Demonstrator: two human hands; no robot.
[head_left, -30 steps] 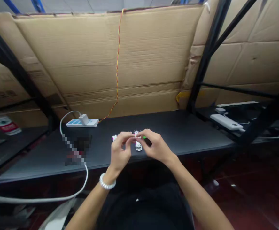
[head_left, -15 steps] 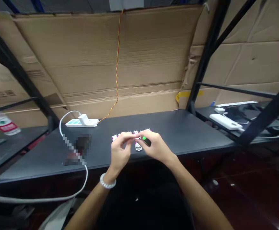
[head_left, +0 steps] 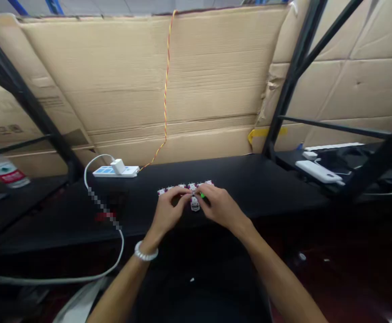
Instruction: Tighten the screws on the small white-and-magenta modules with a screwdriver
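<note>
My left hand (head_left: 166, 211) is closed in a pinch, its thumb and forefinger meeting over the desk; whatever lies between them is too small to make out. Against it, fingertips almost touching, my right hand (head_left: 225, 210) is closed too. A green-ended handle (head_left: 202, 195) shows inside the right hand's curled fingers, mostly hidden. Just below the fingertips sits a small white and purple part (head_left: 195, 205). Similar white and purple parts stand in a row behind the hands, one white part (head_left: 161, 191) at the left end and another white part (head_left: 209, 183) at the right.
A white power strip (head_left: 131, 171) with a plugged-in charger (head_left: 118, 166) lies at the back left of the black desk (head_left: 246, 179). Its white cable (head_left: 121, 251) hangs over the front edge. Cardboard (head_left: 212, 89) backs the desk, and black metal posts (head_left: 285, 94) flank it.
Both hands have lowered slightly towards the small white part, still pinched together. The black section of the green-ended handle is now hidden. The left wrist has shifted a little left.
</note>
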